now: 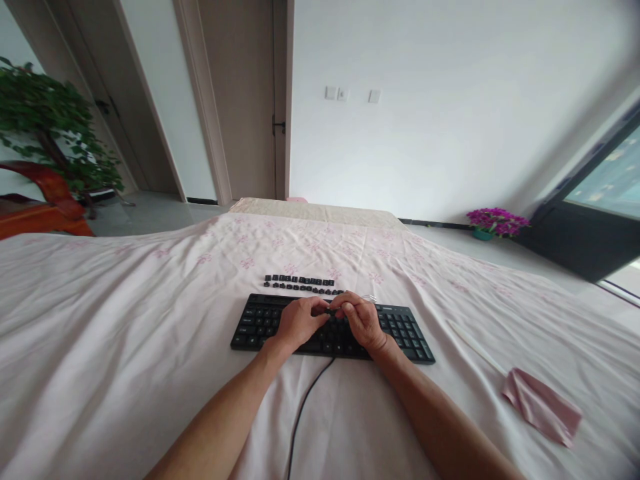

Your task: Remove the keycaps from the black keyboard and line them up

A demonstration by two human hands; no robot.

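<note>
A person's left hand (299, 322) and right hand (361, 321) meet over the upper middle of a black keyboard (406, 331) that lies on a bed (125, 320) spread with a pale pink flowered sheet. The fingers of both hands curl narrow and close together around something small and dark at the keyboard's top rows, likely a single key cap, though it is too small to tell for certain. A thin silvery tool (369, 297) pokes out just beyond the right hand. Two neat rows of loose key caps (300, 284) lie on the sheet just behind the keyboard, which suggests the caps are being pulled off one by one and that the work is partway along. The next move appears to call for a careful, straight lift so the cap frees without bending its stem, then a place at the end of the rows. The keyboard's cable (305, 407) trails toward the camera between the forearms. A folded pink cloth (543, 405) lies well apart to the right
</note>
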